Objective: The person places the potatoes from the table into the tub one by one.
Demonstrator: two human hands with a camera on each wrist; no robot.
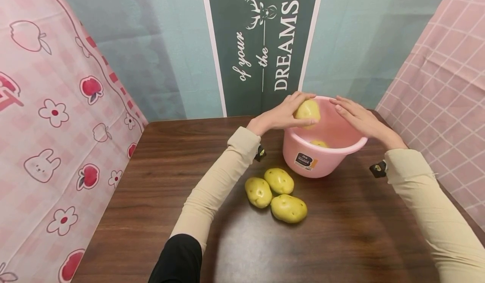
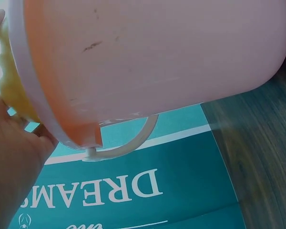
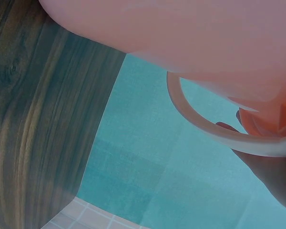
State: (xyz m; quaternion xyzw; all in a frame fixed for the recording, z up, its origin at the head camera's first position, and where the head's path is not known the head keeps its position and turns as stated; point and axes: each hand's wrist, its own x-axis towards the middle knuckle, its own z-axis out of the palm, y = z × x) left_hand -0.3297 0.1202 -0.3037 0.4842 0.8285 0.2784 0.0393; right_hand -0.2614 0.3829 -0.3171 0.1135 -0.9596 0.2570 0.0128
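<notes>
My left hand grips a yellow potato between thumb and fingers, over the left rim of a pink plastic bucket. In the left wrist view the potato shows at the bucket's mouth. Another potato is partly visible inside the bucket; its lower part is hidden by the front wall. My right hand lies over the right rim, fingers fairly straight and reaching above the opening. The right wrist view shows the pale handle hanging beside that hand.
Three potatoes lie close together on the dark wooden table, in front of the bucket and to its left. A green and blue cloth hangs behind. Patterned pink cloths line the left side and the right side.
</notes>
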